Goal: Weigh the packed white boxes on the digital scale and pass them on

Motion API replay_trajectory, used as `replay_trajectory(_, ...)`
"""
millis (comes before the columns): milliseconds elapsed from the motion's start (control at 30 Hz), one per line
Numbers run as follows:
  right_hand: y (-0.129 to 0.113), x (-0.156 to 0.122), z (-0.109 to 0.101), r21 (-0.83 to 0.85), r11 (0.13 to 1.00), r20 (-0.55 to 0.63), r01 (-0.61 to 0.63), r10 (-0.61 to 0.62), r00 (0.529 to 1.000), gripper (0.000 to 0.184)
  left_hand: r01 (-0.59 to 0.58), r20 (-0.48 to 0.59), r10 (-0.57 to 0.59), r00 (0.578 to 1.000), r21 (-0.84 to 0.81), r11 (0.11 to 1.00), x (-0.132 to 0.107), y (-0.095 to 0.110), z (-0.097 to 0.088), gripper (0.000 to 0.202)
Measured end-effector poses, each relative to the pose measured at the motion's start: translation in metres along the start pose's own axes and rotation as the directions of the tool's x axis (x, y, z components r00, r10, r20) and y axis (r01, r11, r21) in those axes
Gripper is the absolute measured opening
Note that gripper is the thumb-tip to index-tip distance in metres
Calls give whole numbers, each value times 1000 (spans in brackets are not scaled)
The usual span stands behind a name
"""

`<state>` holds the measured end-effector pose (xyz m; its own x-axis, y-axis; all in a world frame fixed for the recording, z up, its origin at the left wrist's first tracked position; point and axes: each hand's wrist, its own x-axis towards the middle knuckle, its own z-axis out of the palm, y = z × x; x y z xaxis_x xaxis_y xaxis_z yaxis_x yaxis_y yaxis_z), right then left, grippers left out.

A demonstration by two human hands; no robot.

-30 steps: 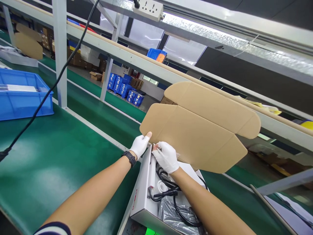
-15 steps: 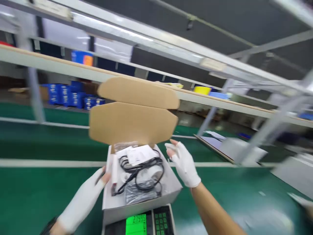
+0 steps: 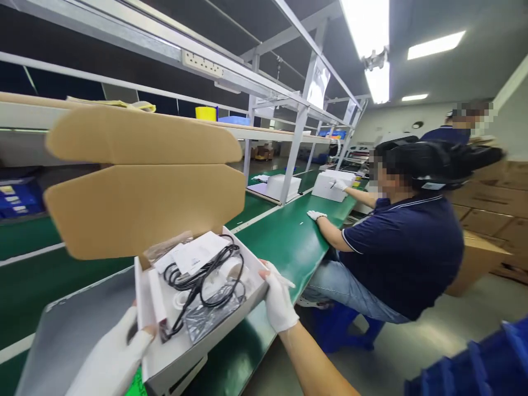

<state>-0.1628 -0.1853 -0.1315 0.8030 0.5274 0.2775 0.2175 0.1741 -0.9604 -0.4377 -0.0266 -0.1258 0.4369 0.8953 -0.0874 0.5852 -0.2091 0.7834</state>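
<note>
An open white carton (image 3: 206, 344) with a raised brown lid (image 3: 144, 203) is held tilted between both hands. Inside lie a coiled black cable (image 3: 175, 284), white papers (image 3: 202, 250), a clear plastic bag (image 3: 212, 314) and white round parts. My left hand (image 3: 113, 352), in a white glove with bare fingertips, grips the carton's left wall. At the right front corner, my right hand (image 3: 280, 302), gloved alike, has its fingers closed on the wall. Beneath the carton, partly hidden, shows a weighing scale with a grey platform (image 3: 78, 324) and green display (image 3: 136, 385).
To the right, a seated co-worker (image 3: 396, 247) in a dark shirt rests gloved hands at a white box (image 3: 332, 184) and on the green bench (image 3: 284, 236). A shelf post (image 3: 294, 157) stands ahead. Blue crates (image 3: 474, 363) are at lower right; another person stands behind.
The view has swung right, bringing the co-worker into sight. My right hand, open beside the carton before, now grips its right corner. The carton has been shifted and turned off the scale's middle.
</note>
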Motion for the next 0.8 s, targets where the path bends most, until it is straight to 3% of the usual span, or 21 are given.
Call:
replay_trajectory(67,6,-1,-40,26,999,-117,-23,26,993,35,-62,35,63,997,-35,997,-4,42,30,50)
replay_trajectory(133,13,-5,-74,31,999,-208,-35,40,977,37,-130,112,142,984,-108,986,-7,69,59,52)
replay_trajectory(200,20,-10,-101,-29,999,-261,-30,21,965,36,-170,203,209,957,-194,966,-9,79,86,50)
replay_trajectory(300,33,-11,-124,-152,988,-254,-27,-12,967,33,-118,325,205,923,-267,956,-4,71,123,40)
replay_trajectory(467,49,24,-122,-196,976,-174,-90,56,983,36,117,378,8,926,-306,945,20,54,157,34)
replay_trajectory(567,46,44,-117,-230,973,-238,-34,-22,971,42,176,303,-75,950,-319,931,34,58,173,34)
replay_trajectory(633,39,44,-115,-271,962,-342,36,-132,931,44,176,228,-103,968,-327,928,44,69,187,34)
replay_trajectory(700,31,33,-113,-294,952,-410,89,-209,888,43,197,222,-115,968,-394,898,53,90,201,33)
replay_trajectory(800,21,8,-100,-291,950,-356,116,-220,908,37,250,373,-8,928,-607,754,59,133,212,32)
